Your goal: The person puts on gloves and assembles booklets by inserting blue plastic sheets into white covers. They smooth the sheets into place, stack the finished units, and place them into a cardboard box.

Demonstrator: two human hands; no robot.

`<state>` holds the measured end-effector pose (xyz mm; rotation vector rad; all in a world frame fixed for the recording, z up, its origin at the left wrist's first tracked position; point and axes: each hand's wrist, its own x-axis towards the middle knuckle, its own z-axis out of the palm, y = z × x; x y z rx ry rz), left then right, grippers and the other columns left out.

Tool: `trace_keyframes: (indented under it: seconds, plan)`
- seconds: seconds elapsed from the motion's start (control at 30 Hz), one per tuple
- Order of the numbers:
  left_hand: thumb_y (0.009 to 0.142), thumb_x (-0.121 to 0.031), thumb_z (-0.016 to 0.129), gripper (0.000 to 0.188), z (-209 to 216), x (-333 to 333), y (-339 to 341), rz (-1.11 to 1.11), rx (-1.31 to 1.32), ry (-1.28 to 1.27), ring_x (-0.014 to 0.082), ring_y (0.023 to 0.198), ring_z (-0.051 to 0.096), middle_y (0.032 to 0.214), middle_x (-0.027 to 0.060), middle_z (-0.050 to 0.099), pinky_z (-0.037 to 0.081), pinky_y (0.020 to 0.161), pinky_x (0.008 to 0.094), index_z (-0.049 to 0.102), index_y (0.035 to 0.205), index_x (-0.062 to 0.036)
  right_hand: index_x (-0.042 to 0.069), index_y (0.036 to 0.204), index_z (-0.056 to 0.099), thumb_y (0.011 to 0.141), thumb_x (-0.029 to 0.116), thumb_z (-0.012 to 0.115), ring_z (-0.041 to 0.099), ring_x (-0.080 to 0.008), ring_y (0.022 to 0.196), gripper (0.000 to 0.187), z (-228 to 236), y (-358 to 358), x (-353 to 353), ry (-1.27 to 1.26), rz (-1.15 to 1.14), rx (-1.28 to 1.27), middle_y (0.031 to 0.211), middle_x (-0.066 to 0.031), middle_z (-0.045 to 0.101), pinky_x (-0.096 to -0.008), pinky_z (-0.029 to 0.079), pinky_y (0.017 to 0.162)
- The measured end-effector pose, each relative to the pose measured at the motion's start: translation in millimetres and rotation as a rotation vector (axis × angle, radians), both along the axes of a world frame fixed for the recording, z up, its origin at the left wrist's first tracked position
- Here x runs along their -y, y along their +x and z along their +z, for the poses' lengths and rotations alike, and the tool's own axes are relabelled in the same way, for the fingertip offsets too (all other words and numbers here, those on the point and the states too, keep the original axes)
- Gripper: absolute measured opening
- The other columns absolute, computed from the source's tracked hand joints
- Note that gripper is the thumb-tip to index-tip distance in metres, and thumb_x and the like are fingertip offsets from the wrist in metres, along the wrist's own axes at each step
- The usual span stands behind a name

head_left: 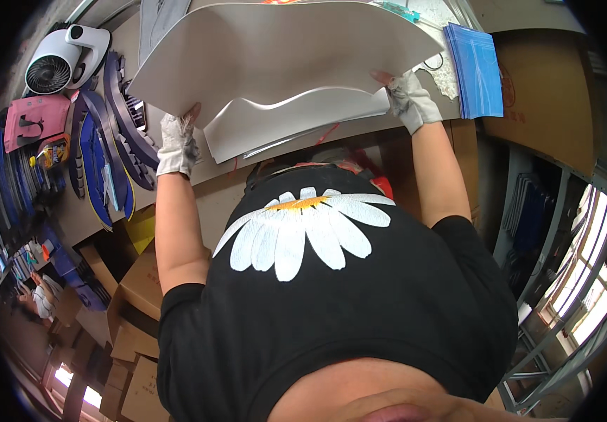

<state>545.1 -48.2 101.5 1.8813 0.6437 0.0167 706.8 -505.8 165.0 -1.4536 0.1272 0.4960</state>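
Observation:
A large, pliable white sheet (282, 56) bows upward in waves between my two hands over the table. My left hand (178, 144), in a pale work glove with the thumb tip bare, grips its lower left part. At the right, my right hand (412, 102) wears a similar glove and pinches the sheet, its thumb lying on top. Under and nearer than this one, another white sheet (289, 123) with a wavy upper edge lies along the table's front edge. The fingers beneath the held sheet are hidden.
Left on the table (208, 169) are curved dark-blue pieces (117, 105), a white fan (57, 63) and a pink bag (36, 121). Blue flat sheets (473, 70) stack at the right, beside a large cardboard box (542, 98). More cartons (141, 288) stand lower left; another person (41, 297) is far left.

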Motion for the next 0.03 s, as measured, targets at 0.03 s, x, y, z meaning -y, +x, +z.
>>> trace_keyframes:
  seconds: [0.03]
  plan:
    - [0.085, -0.021, 0.070, 0.030, -12.0, -13.1, -1.3, -0.127, -0.112, 0.293, 0.0227, 0.091, 0.063, 0.099, 0.0105, 0.066, 0.051, 0.089, 0.0353, 0.063, 0.113, -0.0131, 0.008, 0.128, 0.047, 0.084, 0.013, 0.069, 0.050, -0.0244, 0.120, 0.050, 6.0, -1.4, -2.4, 0.072, -0.063, -0.046, 0.122, -0.0080, 0.054, -0.0362, 0.047, 0.099]
